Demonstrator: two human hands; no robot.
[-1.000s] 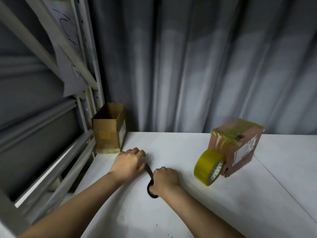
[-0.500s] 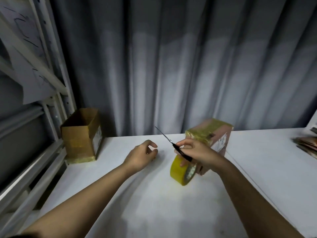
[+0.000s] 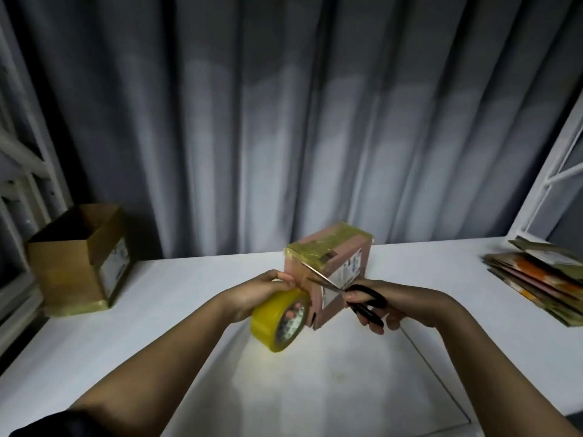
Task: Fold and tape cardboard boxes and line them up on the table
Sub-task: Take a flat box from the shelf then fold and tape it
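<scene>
White table (image 3: 176,310), grey curtain behind: my left hand (image 3: 252,298) grips tape roll (image 3: 279,320); my right hand (image 3: 388,305) grips scissors (image 3: 347,293), blades parted, pointing left toward taped box (image 3: 334,263).

Left hand (image 3: 255,294) grips the yellow tape roll (image 3: 279,320), fingers showing through the core, right in front of the taped box (image 3: 331,272) at table (image 3: 315,389) centre. Right hand (image 3: 391,307) holds black scissors (image 3: 350,294), blades apart and pointing to 10 o'clock, tips against the box's near face. Open-top box (image 3: 79,257) sits over at 9 o'clock, flat cardboard stack (image 3: 539,282) at 3 o'clock. Grey curtain (image 3: 284,121) behind it all.
</scene>
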